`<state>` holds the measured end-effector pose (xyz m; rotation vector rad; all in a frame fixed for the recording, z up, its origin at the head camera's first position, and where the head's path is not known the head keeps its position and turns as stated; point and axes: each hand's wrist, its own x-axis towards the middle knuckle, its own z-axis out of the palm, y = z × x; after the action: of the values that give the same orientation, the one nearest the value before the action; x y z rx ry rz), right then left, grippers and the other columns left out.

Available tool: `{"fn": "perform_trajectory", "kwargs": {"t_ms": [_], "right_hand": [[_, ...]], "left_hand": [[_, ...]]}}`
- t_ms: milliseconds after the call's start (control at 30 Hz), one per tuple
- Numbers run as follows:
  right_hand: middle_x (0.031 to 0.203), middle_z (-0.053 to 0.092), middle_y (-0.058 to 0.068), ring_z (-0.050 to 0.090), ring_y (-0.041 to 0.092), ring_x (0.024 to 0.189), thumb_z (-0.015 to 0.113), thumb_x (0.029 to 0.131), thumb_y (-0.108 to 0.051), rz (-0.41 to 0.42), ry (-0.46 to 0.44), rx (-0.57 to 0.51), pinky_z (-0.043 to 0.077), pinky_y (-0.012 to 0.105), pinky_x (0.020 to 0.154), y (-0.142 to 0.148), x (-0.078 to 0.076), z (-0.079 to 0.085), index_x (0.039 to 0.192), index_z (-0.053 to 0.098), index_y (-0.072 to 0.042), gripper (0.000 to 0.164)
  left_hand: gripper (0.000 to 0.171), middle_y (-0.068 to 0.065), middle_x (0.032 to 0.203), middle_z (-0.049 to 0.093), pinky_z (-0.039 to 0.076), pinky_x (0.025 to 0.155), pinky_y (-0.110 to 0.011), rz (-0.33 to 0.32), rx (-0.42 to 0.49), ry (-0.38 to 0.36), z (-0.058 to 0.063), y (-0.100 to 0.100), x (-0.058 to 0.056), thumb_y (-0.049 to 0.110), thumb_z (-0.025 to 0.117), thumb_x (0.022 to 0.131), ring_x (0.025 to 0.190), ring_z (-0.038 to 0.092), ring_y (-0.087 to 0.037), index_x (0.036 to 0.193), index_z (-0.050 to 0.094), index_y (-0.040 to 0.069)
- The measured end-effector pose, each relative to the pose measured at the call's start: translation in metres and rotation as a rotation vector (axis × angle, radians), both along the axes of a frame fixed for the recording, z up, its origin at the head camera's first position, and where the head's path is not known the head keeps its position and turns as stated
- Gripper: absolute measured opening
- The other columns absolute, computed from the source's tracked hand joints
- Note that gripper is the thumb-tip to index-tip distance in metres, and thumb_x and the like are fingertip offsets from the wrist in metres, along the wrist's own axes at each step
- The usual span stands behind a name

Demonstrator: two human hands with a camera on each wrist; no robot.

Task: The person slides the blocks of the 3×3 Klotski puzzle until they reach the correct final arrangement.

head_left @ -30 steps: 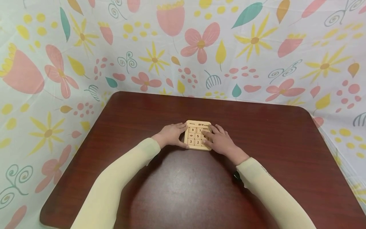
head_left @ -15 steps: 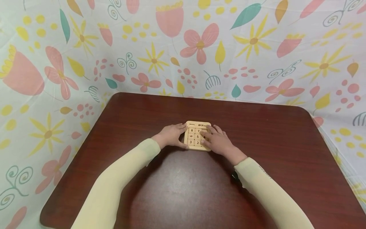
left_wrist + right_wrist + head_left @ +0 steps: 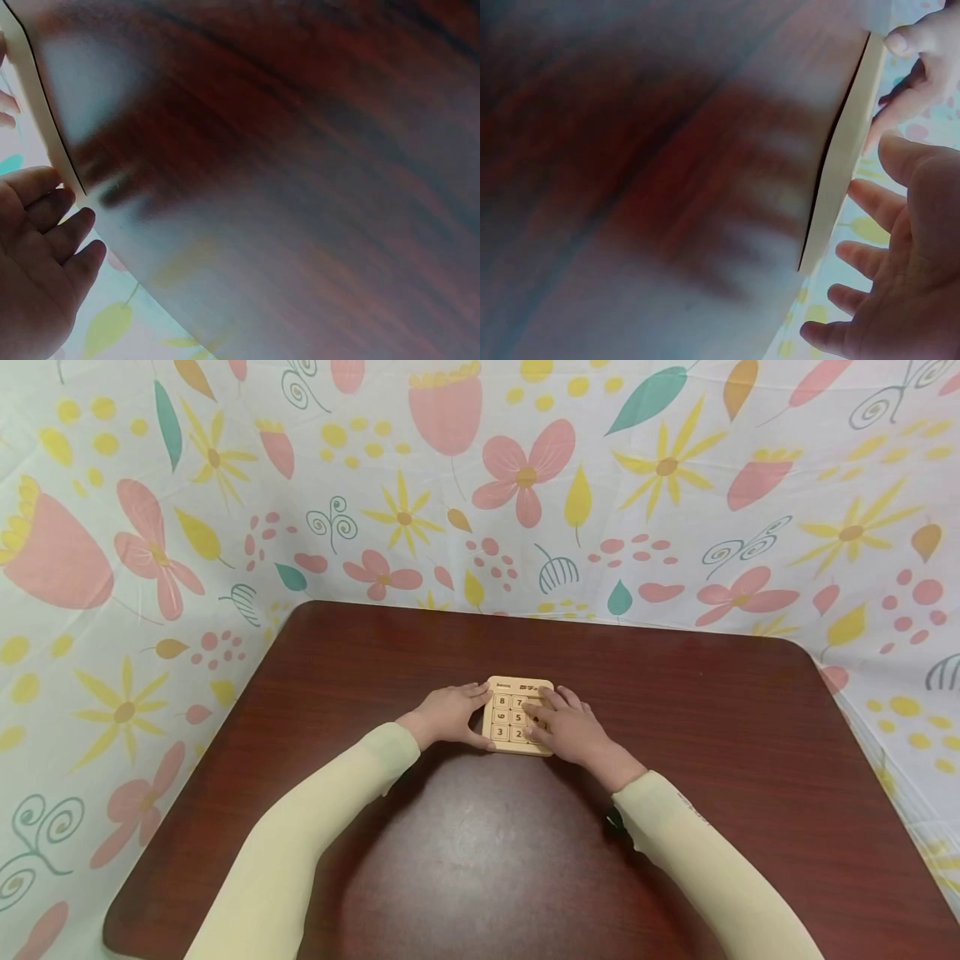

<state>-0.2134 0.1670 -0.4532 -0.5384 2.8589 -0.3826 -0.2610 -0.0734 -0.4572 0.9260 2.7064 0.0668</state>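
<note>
A pale wooden number sliding puzzle lies flat on the dark red-brown table. Its numbered tiles sit in rows inside a frame; 8, 7, 5, 3 and 2 are readable, and one tile bears a sideways figure. My left hand holds the puzzle's left side, thumb at the near corner and fingers at the far corner. Over the right side, my right hand has its fingers spread and fairly straight, with fingertips on the tiles. It hides most of the right column. Both wrist views show the frame edge-on beside the hands.
White cloth with a floral print hangs behind the table and along its left and right sides. The tabletop's rounded back corners meet the cloth. Bare wood surrounds the puzzle, with a bright reflection in front of it.
The top-row tiles 8 and 7 have slid slightly left within the frame. My right hand has shifted a little left with them, while my left hand stays put.
</note>
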Motion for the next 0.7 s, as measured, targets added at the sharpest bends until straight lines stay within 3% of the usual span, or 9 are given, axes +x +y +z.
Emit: {"fn": "perform_trajectory", "kwargs": {"t_ms": [367,700], "right_hand": [[0.167,0.03,0.022,0.023,0.051,0.154,0.056,0.104,-0.039,-0.004,0.045,-0.048,0.028,0.075,0.117,0.009,0.001,0.009,0.15,0.053,-0.016,0.052],[0.163,0.036,0.023,0.029,0.051,0.152,0.059,0.103,-0.039,0.01,0.125,-0.061,0.033,0.078,0.112,0.025,0.023,0.009,0.152,0.05,-0.012,0.057]], "left_hand": [[0.107,-0.003,0.171,0.028,0.039,0.123,-0.044,0.002,-0.014,0.002,0.003,0.001,0.0,0.075,0.069,0.081,0.158,0.031,-0.023,0.162,0.032,0.014],[0.106,-0.003,0.171,0.028,0.039,0.123,-0.043,0.003,-0.024,-0.005,0.007,0.002,0.003,0.074,0.069,0.082,0.159,0.029,-0.023,0.162,0.032,0.014]]}}
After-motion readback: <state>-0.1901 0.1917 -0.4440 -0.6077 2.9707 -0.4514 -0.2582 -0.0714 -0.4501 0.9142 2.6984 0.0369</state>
